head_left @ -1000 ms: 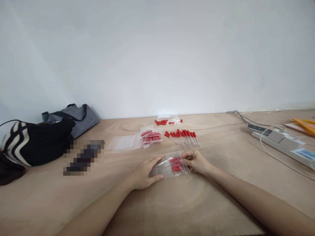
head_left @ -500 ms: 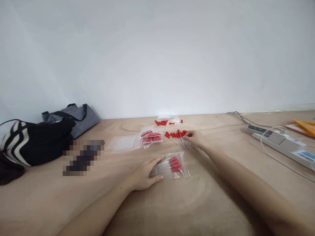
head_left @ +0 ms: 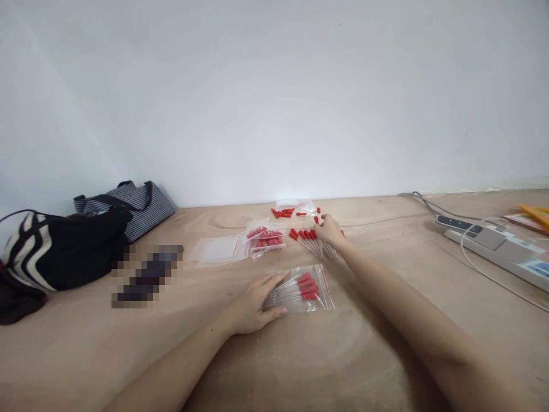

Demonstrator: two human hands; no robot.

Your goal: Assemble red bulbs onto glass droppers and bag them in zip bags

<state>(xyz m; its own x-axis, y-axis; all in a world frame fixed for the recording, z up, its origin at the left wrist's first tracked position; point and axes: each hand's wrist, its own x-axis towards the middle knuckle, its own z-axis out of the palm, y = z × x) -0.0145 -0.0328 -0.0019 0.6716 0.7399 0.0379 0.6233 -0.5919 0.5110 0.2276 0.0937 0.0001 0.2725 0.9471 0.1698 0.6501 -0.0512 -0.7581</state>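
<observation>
My left hand (head_left: 255, 303) lies on the left part of a clear zip bag (head_left: 326, 297), thumb and fingers spread. Inside the bag are several glass droppers with red rubber bulbs (head_left: 307, 286) toward the right. Farther back, my right hand (head_left: 329, 232) is closed in a pinch, a dropper's red bulb (head_left: 316, 220) showing just left of its fingertips; the palm hides the rest of that dropper. Under and beside this hand, a row of loose droppers (head_left: 305, 236) lies on the table, partly covered by the hand.
Filled bags (head_left: 268, 240) and flat empty bags (head_left: 214, 249) lie left of the loose droppers. Red bulbs (head_left: 283, 213) lie near the wall. A black bag (head_left: 81, 246), a striped bag (head_left: 148, 209) and a blurred-out object (head_left: 148, 277) are at left, a power strip (head_left: 493, 252) with cables at right.
My right hand has shifted back and slightly left over the loose droppers, and a red bulb now stands out at its fingertips. My left hand stays on the bag.
</observation>
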